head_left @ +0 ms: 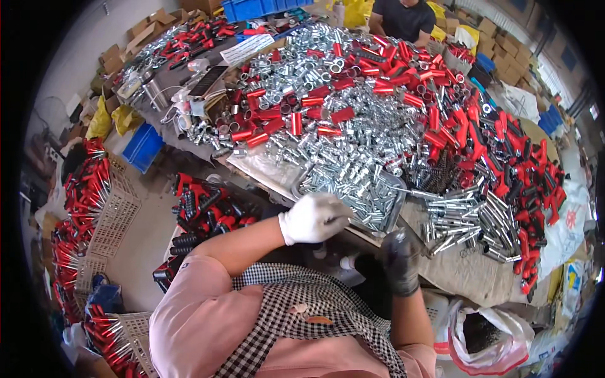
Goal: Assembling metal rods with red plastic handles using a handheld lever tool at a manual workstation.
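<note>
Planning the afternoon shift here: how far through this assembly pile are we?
Done: finished red-and-black handled pieces stacked at the table's right. In hand: the white-gloved left hand reaches into the metal tray of small silver parts; the black-gloved right hand holds a small piece, unclear. Left: a big heap of loose red and silver tubes.

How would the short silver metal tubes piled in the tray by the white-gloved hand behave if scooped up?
The silver metal tubes look rigid and probably heavy for their size. Being round and shiny, they would likely roll and slide apart. The left hand wears a fabric glove, which may help grip.
</note>
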`<move>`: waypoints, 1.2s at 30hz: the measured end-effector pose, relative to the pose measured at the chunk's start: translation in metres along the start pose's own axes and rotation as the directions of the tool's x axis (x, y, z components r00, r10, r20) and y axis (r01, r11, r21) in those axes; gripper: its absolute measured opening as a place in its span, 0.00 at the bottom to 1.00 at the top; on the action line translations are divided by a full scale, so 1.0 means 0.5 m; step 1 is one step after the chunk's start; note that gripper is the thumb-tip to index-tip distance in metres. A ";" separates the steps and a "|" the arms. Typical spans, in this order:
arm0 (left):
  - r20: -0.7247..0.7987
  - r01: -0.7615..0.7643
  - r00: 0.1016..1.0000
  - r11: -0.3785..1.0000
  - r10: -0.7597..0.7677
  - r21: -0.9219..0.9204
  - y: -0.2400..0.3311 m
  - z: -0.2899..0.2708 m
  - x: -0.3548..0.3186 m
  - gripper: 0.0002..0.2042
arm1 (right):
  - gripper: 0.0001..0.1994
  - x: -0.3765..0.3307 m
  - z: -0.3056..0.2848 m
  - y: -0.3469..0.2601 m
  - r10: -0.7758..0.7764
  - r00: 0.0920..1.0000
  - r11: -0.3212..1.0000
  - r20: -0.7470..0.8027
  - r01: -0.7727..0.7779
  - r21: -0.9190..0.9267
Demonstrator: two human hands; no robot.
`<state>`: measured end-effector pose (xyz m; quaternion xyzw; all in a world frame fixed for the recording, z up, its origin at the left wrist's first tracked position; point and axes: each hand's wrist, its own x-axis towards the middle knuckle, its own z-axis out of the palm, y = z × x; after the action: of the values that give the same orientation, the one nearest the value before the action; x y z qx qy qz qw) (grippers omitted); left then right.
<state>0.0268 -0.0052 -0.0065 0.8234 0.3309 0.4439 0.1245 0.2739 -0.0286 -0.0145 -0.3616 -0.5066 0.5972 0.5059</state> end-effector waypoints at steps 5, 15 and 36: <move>0.067 0.313 0.948 0.950 -0.312 -0.006 -0.074 -0.109 0.051 0.06 | 0.23 -0.006 0.033 0.020 0.075 0.997 0.997 0.011 -0.075 -0.033; 0.070 0.072 0.996 0.969 -0.057 -0.237 -0.012 -0.043 0.072 0.09 | 0.25 0.039 0.028 0.055 0.202 0.950 0.977 0.238 -0.178 -0.115; 0.251 -0.024 0.965 0.984 0.069 -0.179 0.040 0.032 0.112 0.10 | 0.08 0.060 -0.140 0.143 -0.035 0.980 0.909 -0.196 0.113 0.402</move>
<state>0.0700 0.0180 0.0305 0.8674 0.2525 0.3637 0.2272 0.3164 0.0193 -0.0971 -0.2812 -0.3342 0.6345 0.6377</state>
